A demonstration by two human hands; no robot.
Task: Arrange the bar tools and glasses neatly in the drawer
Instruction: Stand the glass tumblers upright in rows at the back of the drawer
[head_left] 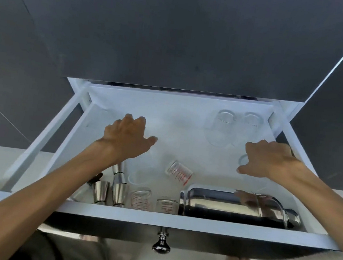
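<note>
Hands first: the left hand [128, 138] reaches into the white drawer [178, 218] with its fingers curled downward and loosely spread, thumb out to the right, gripping nothing that shows. The right hand [269, 159] is posed likewise, palm down, fingers hooked and apart, its fingertips close over a small clear glass [243, 159] near the drawer's right wall; whether they touch it cannot be told. Both bare forearms run in from the near corners, over the drawer's front edge.

Between the hands, a little nearer the front, one measuring glass with red markings [178, 172] lies tipped on its side. Two more marked measuring glasses [141, 197] stand upright at the front wall, side by side. Left of them are three steel jiggers [119, 194]: two standing at the front and one behind them, partly under the left wrist. One dark-tipped tool [92, 182] leans at the far left, mostly hidden. One steel cocktail shaker [240, 207] lies on its side along the front right, cap pointing right. Two tall clear glasses [222, 126] stand together in the back right corner. A faint clear tumbler [139, 179] sits behind the marked glasses. One metal knob [162, 243] hangs on the drawer front.
</note>
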